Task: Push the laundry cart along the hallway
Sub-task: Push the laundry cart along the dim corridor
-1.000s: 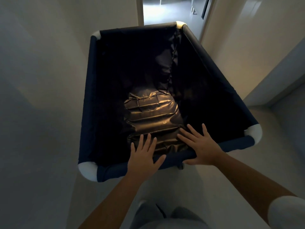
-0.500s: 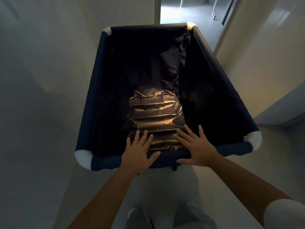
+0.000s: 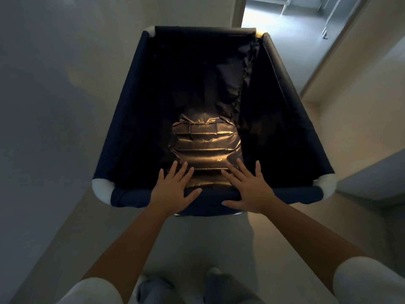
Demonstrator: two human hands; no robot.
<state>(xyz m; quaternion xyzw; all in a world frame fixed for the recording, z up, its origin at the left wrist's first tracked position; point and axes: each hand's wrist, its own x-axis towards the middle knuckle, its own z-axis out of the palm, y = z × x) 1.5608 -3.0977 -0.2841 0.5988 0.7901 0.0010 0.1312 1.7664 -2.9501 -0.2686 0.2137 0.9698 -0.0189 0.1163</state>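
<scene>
Since the earlier frame, the laundry cart (image 3: 282, 102) is advancing mid-frame toward the lit doorway (image 3: 274, 16) at the top; I am keeping left hand (image 3: 173, 190) and right hand (image 3: 252, 190) flat, fingers extended, grasping nothing, pressing its near rim side by side to drive it straight.

We can read no text, label, brand or number here. One tiny pale mark (image 3: 219, 160) sits on the shiny liner (image 3: 206, 145) inside the laundry cart (image 3: 282, 69), too small for us to make out.
</scene>
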